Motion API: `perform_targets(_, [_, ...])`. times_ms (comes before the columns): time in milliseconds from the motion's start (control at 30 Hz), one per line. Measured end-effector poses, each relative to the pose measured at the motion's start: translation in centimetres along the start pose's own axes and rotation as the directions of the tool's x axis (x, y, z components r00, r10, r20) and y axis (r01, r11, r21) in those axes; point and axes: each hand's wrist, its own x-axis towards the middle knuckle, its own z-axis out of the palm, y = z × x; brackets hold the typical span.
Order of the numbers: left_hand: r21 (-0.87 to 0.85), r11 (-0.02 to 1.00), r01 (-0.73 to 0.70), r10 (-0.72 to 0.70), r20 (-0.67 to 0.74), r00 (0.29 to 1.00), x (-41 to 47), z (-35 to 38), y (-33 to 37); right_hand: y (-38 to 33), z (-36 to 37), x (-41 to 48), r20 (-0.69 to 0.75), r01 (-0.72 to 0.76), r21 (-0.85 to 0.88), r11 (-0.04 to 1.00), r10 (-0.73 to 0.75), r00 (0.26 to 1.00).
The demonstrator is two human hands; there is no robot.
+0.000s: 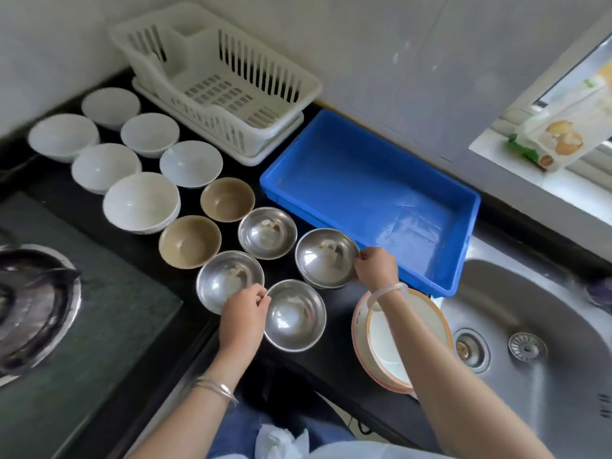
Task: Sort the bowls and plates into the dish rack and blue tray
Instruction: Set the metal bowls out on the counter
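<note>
Left hand (245,308), lower centre, pinches rim of near steel bowl (294,315). Right hand (376,268) grips rim of steel bowl beside blue tray (460,260). Judged light, rigid, slippery; rim grip suits. Dish rack (298,104) upper centre.

White rack (231,94), slotted walls; blue tray (371,180); six white bowls (140,202); two tan bowls (189,241); four silver steel bowls (266,231); orange-rimmed white plates (400,339); black surface (139,253).

Blue tray (371,193) and dish rack (215,81) stand open; bowls (142,200) crowd the counter.
</note>
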Motion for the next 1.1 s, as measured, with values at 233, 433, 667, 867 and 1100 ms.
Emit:
perform_targets(233, [0.031, 0.999, 0.036, -0.035, -0.021, 0.999, -0.2, 0.6, -0.6, -0.4, 1.4, 1.0, 0.074, -0.038, -0.008, 0.999, 0.038, 0.997])
perform_targets(433, [0.093, 0.995, -0.035, 0.042, -0.078, 0.996, 0.1, 1.1, -0.3, 0.0, 1.8, 1.3, 0.076, -0.08, 0.081, 0.993, 0.074, 0.994])
perform_targets(667, [0.218, 0.97, -0.106, 0.13, -0.097, 0.987, 0.8, 2.0, -0.1, 0.2, 1.7, 1.1, 0.102, -0.11, 0.133, 0.985, 0.097, 0.99])
perform_targets(867, [0.217, 0.966, -0.137, 0.159, -0.089, 0.983, 1.8, 2.1, -0.5, 0.6, 1.8, 1.2, 0.114, -0.139, 0.226, 0.964, 0.115, 0.987])
perform_targets(1100, [0.247, 0.952, -0.178, 0.202, -0.073, 0.977, 2.1, 2.1, -0.5, 0.7, 2.0, 1.1, 0.067, -0.13, 0.239, 0.962, 0.117, 0.991])
